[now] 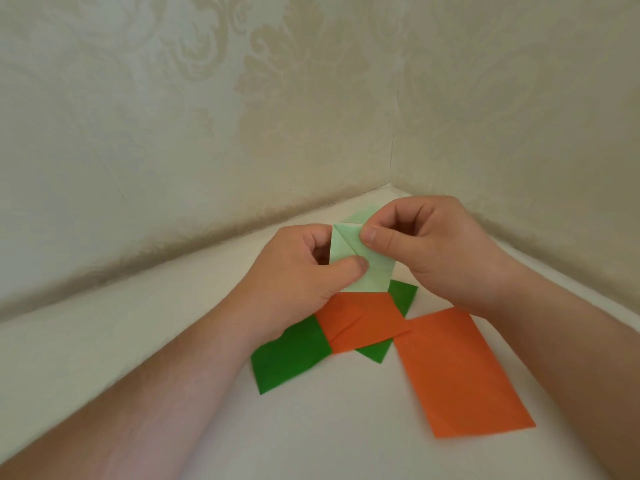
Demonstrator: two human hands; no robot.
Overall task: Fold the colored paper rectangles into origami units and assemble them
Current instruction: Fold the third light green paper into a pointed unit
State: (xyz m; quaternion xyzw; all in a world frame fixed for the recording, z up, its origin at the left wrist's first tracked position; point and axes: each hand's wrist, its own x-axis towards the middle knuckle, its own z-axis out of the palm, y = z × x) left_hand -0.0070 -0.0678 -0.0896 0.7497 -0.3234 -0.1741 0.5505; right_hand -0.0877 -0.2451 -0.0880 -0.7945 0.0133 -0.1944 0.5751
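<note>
Both hands, the left hand (304, 268) and the right hand (429, 244), pinch the pale green paper (349, 261) above the table (173, 323); uneven pressing of the fingers may make a crooked crease.

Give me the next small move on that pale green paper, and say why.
Probably press the folded top corner flat: the pale green paper piece is pinched by the left hand and right hand, its diagonal flap looking only loosely creased.
</note>
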